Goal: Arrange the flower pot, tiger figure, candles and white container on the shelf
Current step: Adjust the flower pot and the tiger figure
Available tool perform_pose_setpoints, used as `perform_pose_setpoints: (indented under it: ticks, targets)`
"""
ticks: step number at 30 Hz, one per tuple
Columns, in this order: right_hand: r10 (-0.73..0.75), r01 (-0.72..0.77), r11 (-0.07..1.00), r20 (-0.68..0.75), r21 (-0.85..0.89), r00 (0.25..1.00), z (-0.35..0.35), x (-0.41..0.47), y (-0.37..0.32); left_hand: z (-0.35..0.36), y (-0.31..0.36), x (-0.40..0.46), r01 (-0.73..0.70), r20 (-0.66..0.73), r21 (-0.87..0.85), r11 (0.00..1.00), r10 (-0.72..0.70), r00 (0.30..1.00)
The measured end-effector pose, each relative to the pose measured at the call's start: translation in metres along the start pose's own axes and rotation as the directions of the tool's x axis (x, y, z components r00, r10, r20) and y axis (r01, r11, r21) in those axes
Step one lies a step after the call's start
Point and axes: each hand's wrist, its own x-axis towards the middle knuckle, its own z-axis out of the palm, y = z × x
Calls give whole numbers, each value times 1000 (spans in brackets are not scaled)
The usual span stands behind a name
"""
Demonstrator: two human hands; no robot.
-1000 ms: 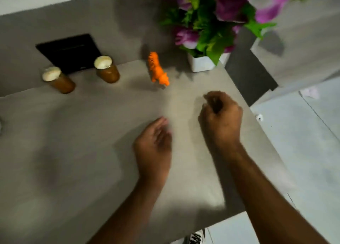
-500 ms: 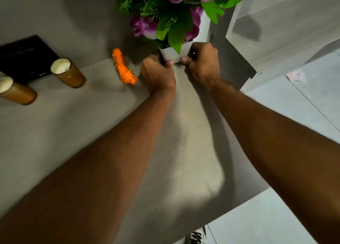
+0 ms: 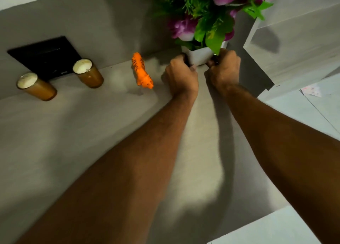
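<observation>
A white flower pot [image 3: 199, 57] with purple flowers and green leaves stands at the back right of the grey shelf [image 3: 92, 133]. My left hand [image 3: 181, 77] grips the pot's left side and my right hand [image 3: 223, 69] grips its right side. An orange tiger figure [image 3: 141, 71] stands just left of my left hand. Two brown candles with white tops, one [image 3: 88, 72] and another [image 3: 35, 86], stand further left near the back wall. No white container is in view.
A black square panel [image 3: 46, 56] is set into the back wall behind the candles. The shelf's right edge drops to a pale tiled floor [image 3: 303, 115]. A grey wall corner [image 3: 298, 41] rises right of the pot.
Both hands reached from the middle of the shelf to the back right and closed around the flower pot. In the last half second they stayed on it.
</observation>
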Motion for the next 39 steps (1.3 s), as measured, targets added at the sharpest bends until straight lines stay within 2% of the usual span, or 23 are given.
perform_pose_setpoints:
  ticks: [2,5,7,8,9,12,14,18,22,30,35,39]
  targets:
    - [13,-13,1000,-1,25,1000,0,-4,0,-11,-5,-11,-46,58,16,999,45,997]
    - [25,-22,998,-69,52,997,-3,-26,-5,-48,-37,-60,-201,254,4,980,193,948]
    - [1,16,992,-137,122,991,-6,-51,-8,-88,-76,-91,-389,352,115,914,328,877]
    - [-17,39,986,-130,163,991,-6,-65,-9,-112,-99,-99,-471,402,211,857,363,841]
    - [-41,58,980,-93,188,995,-4,-80,-9,-136,-121,-99,-500,441,316,806,342,830]
    - [-169,153,973,84,175,982,13,-115,-22,-186,-161,-70,-371,455,568,735,95,886]
    - [-262,239,959,148,153,954,35,-125,-39,-192,-169,-59,-328,433,625,708,35,901]
    - [-325,315,945,122,89,938,76,-123,-72,-186,-171,-61,-353,428,607,712,82,900]
    - [-268,268,963,66,2,961,98,-102,-89,-187,-171,-58,-342,426,611,713,68,902]
    - [-188,186,980,-26,-71,982,84,-84,-73,-186,-173,-56,-345,429,588,732,80,900]
    - [-160,159,982,-5,-100,987,82,-73,-74,-185,-175,-56,-351,434,585,731,83,897]
    - [-191,190,978,-8,-86,982,86,-71,-75,-187,-175,-59,-344,426,570,747,90,900]
